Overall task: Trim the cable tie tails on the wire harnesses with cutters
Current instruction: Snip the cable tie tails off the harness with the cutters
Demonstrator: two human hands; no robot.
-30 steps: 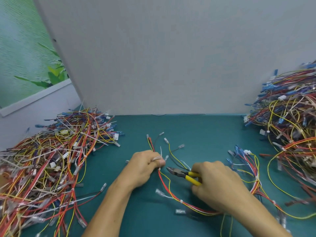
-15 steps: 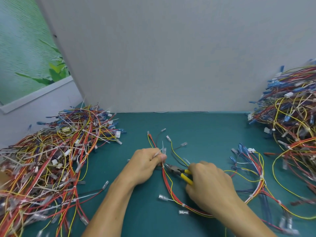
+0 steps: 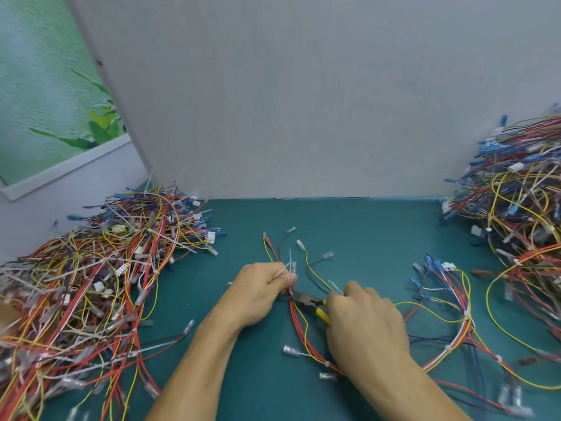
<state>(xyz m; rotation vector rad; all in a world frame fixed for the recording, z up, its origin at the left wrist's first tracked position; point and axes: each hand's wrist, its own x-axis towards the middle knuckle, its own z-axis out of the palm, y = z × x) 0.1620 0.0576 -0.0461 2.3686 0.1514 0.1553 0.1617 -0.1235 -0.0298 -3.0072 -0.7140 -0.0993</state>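
Note:
A wire harness [image 3: 299, 326] of red and yellow wires lies on the green mat at the centre. My left hand [image 3: 261, 291] pinches its bundle near a white cable tie tail [image 3: 290, 262] that sticks upward. My right hand [image 3: 365, 326] grips yellow-handled cutters [image 3: 312, 303]. The dark jaws point left and touch the bundle just below my left thumb. Whether the jaws have closed on the tie is hidden.
A large heap of harnesses [image 3: 88, 284] covers the left of the mat. Another heap [image 3: 522, 220] rises at the right. One more harness [image 3: 449, 302] with blue connectors lies right of my right hand. A grey wall [image 3: 303, 117] stands behind the mat.
My right hand has moved the cutters left, from apart from the bundle to touching it under my left thumb. My left hand stays on the bundle.

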